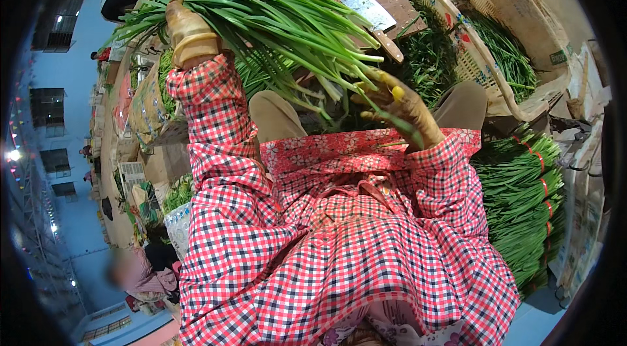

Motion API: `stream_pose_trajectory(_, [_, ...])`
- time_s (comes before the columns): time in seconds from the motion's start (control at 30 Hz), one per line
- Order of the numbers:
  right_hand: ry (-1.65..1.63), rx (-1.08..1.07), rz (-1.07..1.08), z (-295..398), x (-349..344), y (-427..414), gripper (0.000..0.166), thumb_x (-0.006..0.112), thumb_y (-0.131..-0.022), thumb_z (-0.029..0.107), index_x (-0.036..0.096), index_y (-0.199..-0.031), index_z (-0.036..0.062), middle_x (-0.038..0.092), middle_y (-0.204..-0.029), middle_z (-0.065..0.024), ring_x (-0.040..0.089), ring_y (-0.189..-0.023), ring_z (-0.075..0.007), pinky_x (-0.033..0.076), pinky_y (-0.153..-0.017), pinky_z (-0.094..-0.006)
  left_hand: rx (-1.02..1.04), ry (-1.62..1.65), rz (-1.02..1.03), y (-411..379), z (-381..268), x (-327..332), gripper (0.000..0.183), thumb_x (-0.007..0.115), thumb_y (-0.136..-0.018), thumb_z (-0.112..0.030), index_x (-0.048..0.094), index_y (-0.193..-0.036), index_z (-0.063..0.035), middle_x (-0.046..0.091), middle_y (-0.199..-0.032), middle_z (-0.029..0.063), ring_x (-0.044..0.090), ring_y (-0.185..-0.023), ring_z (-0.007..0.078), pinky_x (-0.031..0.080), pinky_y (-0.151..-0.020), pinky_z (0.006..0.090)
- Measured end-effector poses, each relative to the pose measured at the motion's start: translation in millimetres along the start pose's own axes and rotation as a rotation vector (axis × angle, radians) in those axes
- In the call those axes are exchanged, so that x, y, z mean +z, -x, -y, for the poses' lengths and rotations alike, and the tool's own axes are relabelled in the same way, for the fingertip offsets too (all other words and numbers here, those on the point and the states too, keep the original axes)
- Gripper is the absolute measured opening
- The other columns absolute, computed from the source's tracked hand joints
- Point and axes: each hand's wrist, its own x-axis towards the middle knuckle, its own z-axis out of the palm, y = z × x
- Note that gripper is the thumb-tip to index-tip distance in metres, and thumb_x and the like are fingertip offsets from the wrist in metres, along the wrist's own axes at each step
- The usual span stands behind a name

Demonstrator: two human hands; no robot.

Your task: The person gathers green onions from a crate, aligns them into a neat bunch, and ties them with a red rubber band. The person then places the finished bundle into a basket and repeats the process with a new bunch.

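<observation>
My left hand [188,27], in a brownish-yellow glove, is shut around a bunch of long green garlic chives [284,17]. The leaf tips stick out left of my fist, and the pale stem ends fan out to the right. My right hand [399,103], also gloved and with yellow on a fingertip, is beside those stem ends with its fingers apart. A blurred green strand [404,125] crosses in front of it. Beyond the stems, a cleaver [370,10] with a wooden handle lies on a brown board [406,8].
A pale plastic basket [490,66] at the right holds more greens and cardboard. Below it are stacked chive bundles [519,209] tied with red bands. Loose greens [431,61] lie between board and basket. A woven sack [149,96] stands left; another person [152,277] is farther off.
</observation>
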Motion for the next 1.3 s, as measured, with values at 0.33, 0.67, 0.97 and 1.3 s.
stream_pose_trajectory(0.33, [0.105, 0.228, -0.125, 34, 34, 10, 0.051, 0.058, -0.092, 0.041, 0.056, -0.118, -0.0025, 0.059, -0.074, -0.0034, 0.052, -0.055, -0.0070, 0.037, -0.048, -0.0176, 0.270, -0.566, 0.100, -20, 21, 10, 0.026, 0.042, -0.096, -0.010, 0.062, -0.110, -0.0005, 0.067, -0.085, 0.0102, 0.062, -0.065, 0.0210, 0.053, -0.060, 0.0327])
stream_pose_trajectory(0.67, [0.095, 0.116, -0.087, 40, 19, 35, 0.031, 0.058, -0.093, 0.028, 0.061, -0.096, -0.0029, 0.057, -0.069, 0.0012, 0.038, -0.049, -0.0007, 0.029, -0.045, -0.0158, 0.946, -1.523, -0.010, -202, 68, -57, 0.020, 0.060, -0.089, -0.016, 0.063, -0.106, -0.0055, 0.065, -0.088, 0.0102, 0.066, -0.076, 0.0212, 0.055, -0.065, 0.0345])
stream_pose_trajectory(0.97, [0.862, -0.016, -0.324, 55, 5, 50, 0.055, 0.069, -0.086, 0.023, 0.049, -0.133, 0.0044, 0.055, -0.130, -0.0135, 0.050, -0.121, -0.0231, 0.039, -0.103, -0.0376, 0.668, -1.972, -0.171, -109, 22, -1, 0.024, 0.061, -0.089, -0.022, 0.064, -0.107, -0.0056, 0.066, -0.103, 0.0151, 0.067, -0.084, 0.0253, 0.057, -0.072, 0.0358])
stream_pose_trajectory(1.3, [0.405, -0.439, -0.490, 3, 31, -80, 0.041, 0.073, -0.079, 0.010, 0.059, -0.116, -0.0020, 0.068, -0.101, -0.0115, 0.063, -0.088, -0.0153, 0.050, -0.079, -0.0277, 0.504, -1.617, 0.069, -183, 37, -32, 0.030, 0.052, -0.092, -0.011, 0.060, -0.120, -0.0108, 0.064, -0.108, 0.0109, 0.063, -0.093, 0.0230, 0.053, -0.080, 0.0353])
